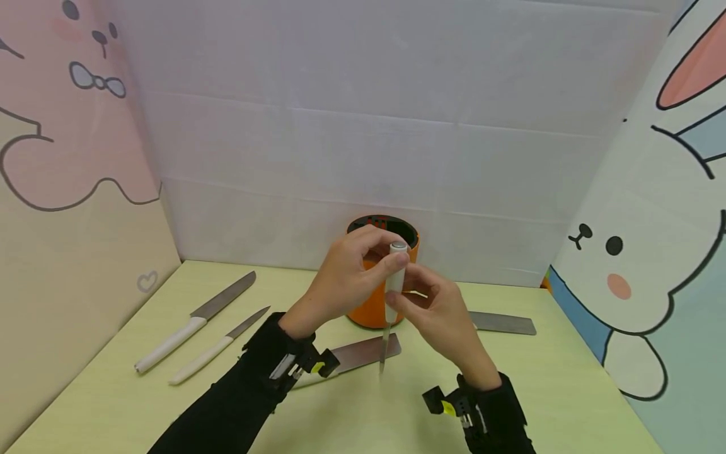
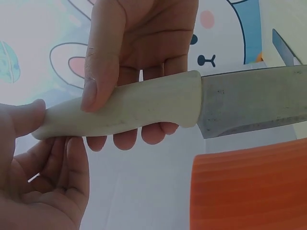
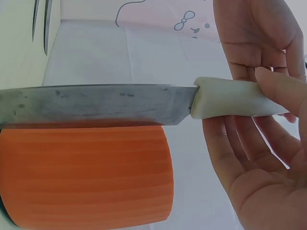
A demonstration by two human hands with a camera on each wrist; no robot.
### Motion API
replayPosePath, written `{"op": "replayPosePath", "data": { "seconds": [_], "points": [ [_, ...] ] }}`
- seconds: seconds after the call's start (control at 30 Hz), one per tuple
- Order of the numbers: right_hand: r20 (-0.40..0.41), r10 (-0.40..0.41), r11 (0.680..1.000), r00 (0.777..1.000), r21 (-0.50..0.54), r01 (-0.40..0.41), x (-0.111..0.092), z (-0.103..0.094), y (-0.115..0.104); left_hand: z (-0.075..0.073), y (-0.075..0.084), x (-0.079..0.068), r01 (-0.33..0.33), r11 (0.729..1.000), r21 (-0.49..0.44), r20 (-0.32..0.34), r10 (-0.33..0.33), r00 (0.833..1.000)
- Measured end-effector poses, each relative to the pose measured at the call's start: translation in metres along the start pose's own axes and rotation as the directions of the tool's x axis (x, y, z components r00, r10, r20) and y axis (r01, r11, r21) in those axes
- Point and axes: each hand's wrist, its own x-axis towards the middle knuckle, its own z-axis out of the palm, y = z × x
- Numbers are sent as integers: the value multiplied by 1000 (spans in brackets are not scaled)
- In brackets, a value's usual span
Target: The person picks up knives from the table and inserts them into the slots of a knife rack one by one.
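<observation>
Both hands hold one kitchen knife (image 1: 395, 280) upright, its off-white handle on top and its metal blade (image 1: 385, 347) pointing down. High on the handle, my left hand (image 1: 343, 274) pinches the butt end between thumb and fingers. My right hand (image 1: 442, 315) grips lower down, thumb on one side and fingers on the other, as the left wrist view shows around the handle (image 2: 153, 103). Behind the hands stands an orange ribbed container (image 1: 365, 302) with a dark inside, partly hidden by them. In the right wrist view the blade (image 3: 105, 103) overlaps the edge of the container (image 3: 86, 177).
On the left of the pale table (image 1: 510, 391) lie a broad knife (image 1: 224, 299) and a narrower one (image 1: 204, 360), both white-handled. A square-tipped knife (image 1: 363, 354) lies beneath the left wrist. Another blade (image 1: 505, 323) lies to the right. A white cloth wall (image 1: 363, 157) closes the back.
</observation>
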Motion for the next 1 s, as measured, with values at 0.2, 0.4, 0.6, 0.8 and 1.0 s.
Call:
{"op": "replayPosePath", "data": {
  "seconds": [0.2, 0.4, 0.6, 0.8, 1.0],
  "points": [
    [2, -10, 1000, 1000, -3, 10, 0, 0, 0, -3, 2, 1, -8, 1000, -8, 12, 8, 1000],
    [-6, -51, 999, 999, 1, 51, 2, -5, 14, -8, 6, 9, -24, 1000, -8, 13, 24, 1000],
    [-11, -91, 995, 996, 28, 91, -2, -19, 13, -14, 11, 22, -22, 999, -25, 34, 23, 999],
    [-14, -62, 998, 998, -20, 62, -8, -32, 33, -27, 16, 35, 6, 1000, 1, 41, -6, 999],
    [-14, -54, 997, 998, -49, 53, -11, -39, 47, -42, 26, 57, -4, 1000, 0, 24, 4, 1000]
  ]
}}
